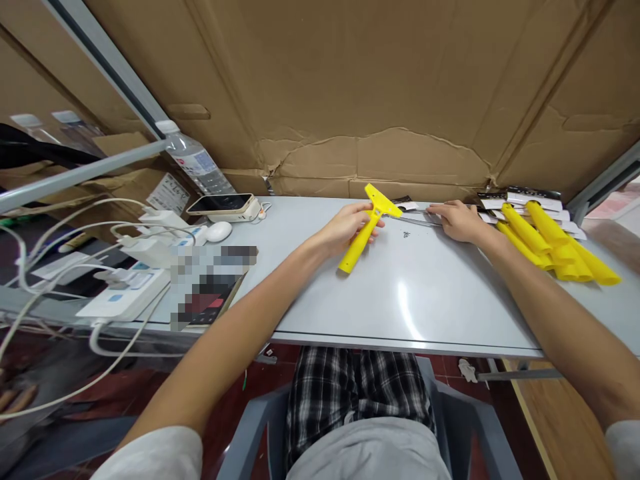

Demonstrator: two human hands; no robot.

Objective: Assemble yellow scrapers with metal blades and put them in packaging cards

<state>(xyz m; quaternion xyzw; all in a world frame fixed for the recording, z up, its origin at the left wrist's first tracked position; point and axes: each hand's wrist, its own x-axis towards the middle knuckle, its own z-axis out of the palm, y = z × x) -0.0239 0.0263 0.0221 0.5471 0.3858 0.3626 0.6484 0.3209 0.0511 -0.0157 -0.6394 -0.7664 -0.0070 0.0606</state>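
Observation:
In the head view, my left hand (354, 225) is closed around a yellow plastic scraper (361, 241) with a wide flat head. The scraper's head tilts up and away, and its handle end points toward me. My right hand (457, 220) rests on the table near the back edge, with its fingers stretched out and lying low. Close to those fingertips lies a thin metal strip or rod (417, 221), whose kind I cannot make out. Small dark bits (407, 234) lie on the surface between my hands. Beside my right hand is a pile of yellow handles (555, 243).
White and black packaging cards (535, 197) lie behind the yellow handles. At left are a phone (220, 203), a white mouse (219, 231), a power strip (125, 297) with several cables, and a plastic bottle (197, 163). Cardboard (375, 87) stands along the table's back.

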